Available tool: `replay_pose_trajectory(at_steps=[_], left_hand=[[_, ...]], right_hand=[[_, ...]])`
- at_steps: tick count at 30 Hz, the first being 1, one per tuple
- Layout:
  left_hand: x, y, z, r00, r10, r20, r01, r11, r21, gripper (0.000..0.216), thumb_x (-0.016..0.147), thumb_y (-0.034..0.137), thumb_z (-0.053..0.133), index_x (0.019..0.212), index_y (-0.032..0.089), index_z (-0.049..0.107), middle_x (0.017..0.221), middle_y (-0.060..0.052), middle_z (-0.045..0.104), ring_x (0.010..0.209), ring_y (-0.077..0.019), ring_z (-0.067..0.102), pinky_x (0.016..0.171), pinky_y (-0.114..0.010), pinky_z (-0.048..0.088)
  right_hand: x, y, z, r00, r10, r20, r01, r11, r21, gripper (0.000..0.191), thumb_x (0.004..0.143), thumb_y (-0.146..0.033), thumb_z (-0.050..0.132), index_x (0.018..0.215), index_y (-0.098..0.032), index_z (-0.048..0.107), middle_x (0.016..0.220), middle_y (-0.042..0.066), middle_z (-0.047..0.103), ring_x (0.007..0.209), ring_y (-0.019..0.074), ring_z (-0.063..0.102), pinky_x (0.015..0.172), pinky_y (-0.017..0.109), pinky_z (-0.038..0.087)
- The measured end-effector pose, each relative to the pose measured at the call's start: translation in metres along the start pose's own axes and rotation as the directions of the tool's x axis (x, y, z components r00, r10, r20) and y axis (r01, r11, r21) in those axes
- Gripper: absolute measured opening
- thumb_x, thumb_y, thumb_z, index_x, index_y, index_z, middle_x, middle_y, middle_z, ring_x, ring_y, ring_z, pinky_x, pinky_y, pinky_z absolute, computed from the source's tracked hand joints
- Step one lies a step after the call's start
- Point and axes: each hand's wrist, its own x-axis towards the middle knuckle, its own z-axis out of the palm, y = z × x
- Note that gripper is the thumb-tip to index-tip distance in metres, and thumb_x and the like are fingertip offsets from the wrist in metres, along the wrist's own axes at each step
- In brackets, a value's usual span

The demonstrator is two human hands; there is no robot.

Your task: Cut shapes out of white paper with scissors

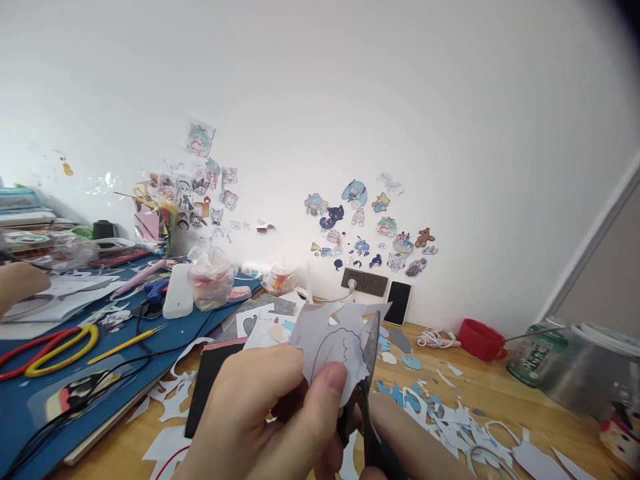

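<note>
Pinched between the thumb and fingers of my left hand (270, 407) is a piece of white paper (325, 340) with a curved black outline drawn on it. My right hand (395, 427), partly hidden behind the paper and my left hand, grips black-handled scissors (375, 427). The blades point up and away along the paper's right edge, close to the drawn line. That edge of the paper is jagged. Below and beyond the hands lie paper offcuts (460, 427) in white, blue and grey.
A blue mat (115, 373) at left carries red-and-yellow scissors (60, 350) and a yellow craft knife (125, 343). A phone (398, 302) leans on the wall below cutout stickers. At right stand a red bowl (480, 339), a green can (537, 353) and a metal pot (590, 367). Another person's arm (23, 283) shows at far left.
</note>
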Motion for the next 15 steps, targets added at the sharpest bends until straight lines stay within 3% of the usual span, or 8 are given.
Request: replay_pose_trajectory(at_steps=[2,6,9,15], left_hand=[[0.000,-0.001,0.000,1.000,0.005,-0.004,-0.005,1.000,-0.015,0.033,0.079,0.012,0.049,0.050,0.018,0.036,0.032,0.016,0.050,0.026,0.0000,0.043,0.030,-0.008,0.029],[0.002,0.001,-0.004,0.998,-0.026,0.057,0.023,0.999,0.045,0.035,0.080,0.013,0.049,0.048,0.017,0.036,0.032,0.014,0.051,0.025,-0.0003,0.042,0.026,-0.010,0.022],[0.006,0.003,-0.006,0.991,-0.062,0.118,0.053,0.996,0.074,0.036,0.083,0.014,0.044,0.047,0.019,0.045,0.033,0.010,0.051,0.026,-0.0027,0.041,0.026,-0.011,0.029],[0.006,0.003,-0.004,0.998,-0.041,0.047,0.039,0.999,0.038,0.036,0.082,0.013,0.040,0.048,0.020,0.050,0.036,0.009,0.048,0.028,-0.0043,0.037,0.032,-0.015,0.034]], right_hand=[[0.001,0.001,0.000,0.999,-0.035,-0.014,0.035,0.999,-0.012,0.011,0.070,-0.023,0.065,0.073,-0.022,0.055,0.081,-0.003,0.063,0.078,0.0146,0.057,0.071,0.022,0.044],[0.006,-0.001,-0.005,0.995,0.003,0.096,0.003,0.998,-0.064,0.015,0.070,-0.021,0.069,0.069,-0.020,0.054,0.077,-0.002,0.061,0.081,0.0156,0.057,0.074,0.024,0.045],[0.010,-0.001,-0.008,0.991,0.018,0.135,-0.007,0.997,-0.076,0.015,0.070,-0.024,0.069,0.068,-0.020,0.055,0.079,-0.001,0.061,0.077,0.0156,0.058,0.069,0.025,0.045],[0.008,-0.003,-0.006,0.989,-0.011,0.145,0.024,0.996,-0.088,0.018,0.071,-0.028,0.065,0.065,-0.019,0.050,0.076,0.000,0.059,0.071,0.0148,0.055,0.061,0.024,0.042]])
